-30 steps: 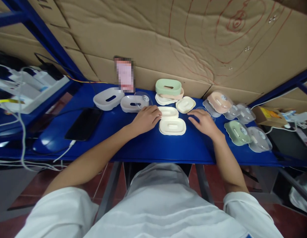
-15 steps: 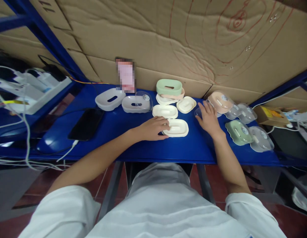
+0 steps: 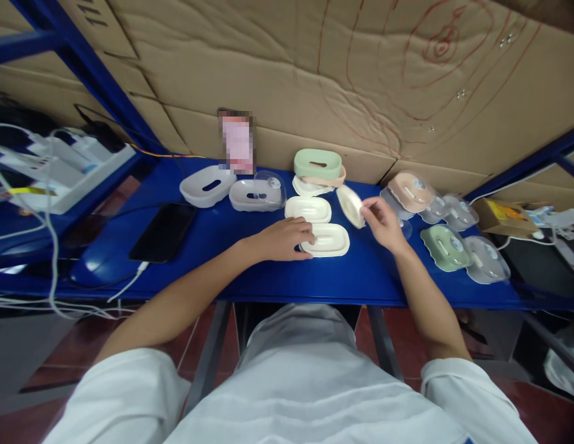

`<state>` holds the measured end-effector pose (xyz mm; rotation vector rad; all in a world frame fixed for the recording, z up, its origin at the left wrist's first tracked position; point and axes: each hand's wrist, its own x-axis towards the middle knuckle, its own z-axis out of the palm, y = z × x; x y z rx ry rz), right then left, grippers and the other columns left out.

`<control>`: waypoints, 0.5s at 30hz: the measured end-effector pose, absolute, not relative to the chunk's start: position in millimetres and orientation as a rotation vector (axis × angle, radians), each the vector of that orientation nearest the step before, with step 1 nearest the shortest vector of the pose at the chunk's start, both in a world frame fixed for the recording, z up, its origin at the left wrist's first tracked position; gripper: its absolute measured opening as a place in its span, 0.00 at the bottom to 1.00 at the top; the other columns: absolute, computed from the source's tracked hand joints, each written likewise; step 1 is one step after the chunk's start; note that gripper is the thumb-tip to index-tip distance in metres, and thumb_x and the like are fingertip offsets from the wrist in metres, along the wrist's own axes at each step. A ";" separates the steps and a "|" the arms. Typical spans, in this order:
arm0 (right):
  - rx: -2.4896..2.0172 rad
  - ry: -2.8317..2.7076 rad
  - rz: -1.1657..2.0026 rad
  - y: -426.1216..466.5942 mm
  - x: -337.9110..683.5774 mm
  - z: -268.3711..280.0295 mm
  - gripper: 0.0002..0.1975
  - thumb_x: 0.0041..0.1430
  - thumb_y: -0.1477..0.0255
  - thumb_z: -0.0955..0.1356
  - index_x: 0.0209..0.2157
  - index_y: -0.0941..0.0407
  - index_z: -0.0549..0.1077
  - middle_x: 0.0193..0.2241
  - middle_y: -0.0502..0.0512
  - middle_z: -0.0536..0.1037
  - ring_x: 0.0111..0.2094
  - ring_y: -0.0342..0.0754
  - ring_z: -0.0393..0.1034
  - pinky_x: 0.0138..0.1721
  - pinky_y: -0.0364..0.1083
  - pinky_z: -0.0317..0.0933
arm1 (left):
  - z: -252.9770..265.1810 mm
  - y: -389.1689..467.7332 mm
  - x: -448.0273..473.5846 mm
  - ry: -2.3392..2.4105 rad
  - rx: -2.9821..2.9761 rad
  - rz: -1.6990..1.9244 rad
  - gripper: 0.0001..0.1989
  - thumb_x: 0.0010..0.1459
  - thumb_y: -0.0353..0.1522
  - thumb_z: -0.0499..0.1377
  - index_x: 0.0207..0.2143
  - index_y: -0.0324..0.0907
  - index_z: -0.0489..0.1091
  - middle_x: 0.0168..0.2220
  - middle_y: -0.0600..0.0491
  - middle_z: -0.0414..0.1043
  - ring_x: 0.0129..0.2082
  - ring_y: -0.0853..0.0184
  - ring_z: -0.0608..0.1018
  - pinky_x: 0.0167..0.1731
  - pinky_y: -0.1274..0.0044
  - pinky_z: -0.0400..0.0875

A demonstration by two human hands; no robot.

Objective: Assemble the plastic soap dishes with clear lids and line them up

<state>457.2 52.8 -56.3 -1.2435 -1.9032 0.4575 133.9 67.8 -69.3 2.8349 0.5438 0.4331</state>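
Note:
My left hand (image 3: 283, 239) is on the blue table, its thumb and fingers round the left end of a cream oval soap dish (image 3: 336, 242) that lies flat. My right hand (image 3: 384, 225) pinches the right edge of a smaller cream soap dish piece (image 3: 350, 206), which is raised and tilted. Beyond my left hand lies another cream oval dish (image 3: 308, 209). Farther back, a green soap dish body (image 3: 317, 161) sits on a peach one (image 3: 336, 180), with a white piece (image 3: 310, 187) at the bottom. A clear lid (image 3: 404, 229) lies partly hidden behind my right hand.
At left are two pale lilac dish bodies (image 3: 201, 188), a black phone (image 3: 162, 233) with a cable, and a power strip (image 3: 90, 179). At right stand a peach dish (image 3: 410, 190), a green dish (image 3: 444, 246) and clear lids (image 3: 488, 259). Cardboard (image 3: 268, 68) walls the back.
My right hand has left the clear lid, moved left and lifted the smaller cream piece off the table into a tilt. My left hand stays at the cream dish, which has shifted slightly left.

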 end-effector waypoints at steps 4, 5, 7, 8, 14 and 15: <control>-1.383 -1.525 0.671 57.1 462.9 -54.9 0.23 0.69 0.43 0.65 0.44 0.48 0.68 0.38 0.52 0.79 0.38 0.50 0.77 0.40 0.51 0.77 | -67.1 68.0 131.6 0.576 2.830 0.386 0.12 0.65 0.40 0.69 0.46 0.44 0.79 0.43 0.49 0.79 0.48 0.57 0.78 0.51 0.69 0.70; -1.471 -1.495 0.691 58.1 467.9 -53.4 0.23 0.69 0.43 0.64 0.43 0.48 0.68 0.37 0.52 0.79 0.37 0.50 0.77 0.38 0.51 0.77 | -66.5 68.2 131.0 0.582 2.833 0.368 0.12 0.65 0.41 0.69 0.46 0.44 0.79 0.43 0.50 0.78 0.47 0.57 0.78 0.50 0.69 0.70; -1.697 -1.553 0.640 58.4 482.0 -47.4 0.23 0.69 0.44 0.64 0.41 0.50 0.70 0.34 0.55 0.81 0.35 0.53 0.78 0.38 0.52 0.76 | -65.0 68.4 130.0 0.592 2.832 0.341 0.12 0.65 0.42 0.69 0.45 0.44 0.79 0.42 0.51 0.78 0.46 0.58 0.78 0.50 0.69 0.69; -1.816 -1.630 0.560 57.6 490.5 -43.3 0.22 0.68 0.46 0.65 0.39 0.51 0.72 0.33 0.57 0.82 0.36 0.54 0.79 0.39 0.54 0.76 | -64.2 68.4 129.6 0.597 2.829 0.335 0.13 0.65 0.42 0.69 0.44 0.45 0.79 0.41 0.51 0.78 0.46 0.58 0.78 0.50 0.69 0.69; -2.122 -2.105 0.168 48.4 538.8 -33.4 0.24 0.65 0.51 0.70 0.53 0.52 0.79 0.54 0.62 0.82 0.56 0.65 0.77 0.59 0.63 0.70 | -60.8 66.3 128.4 0.612 2.799 0.361 0.12 0.63 0.42 0.70 0.43 0.45 0.79 0.41 0.51 0.78 0.46 0.58 0.78 0.51 0.69 0.69; -2.165 -2.159 0.167 47.4 544.4 -36.5 0.28 0.63 0.51 0.72 0.59 0.51 0.76 0.59 0.63 0.79 0.59 0.66 0.75 0.60 0.65 0.69 | -60.9 65.9 128.5 0.608 2.788 0.369 0.12 0.63 0.41 0.70 0.43 0.45 0.79 0.42 0.51 0.78 0.46 0.58 0.78 0.51 0.69 0.69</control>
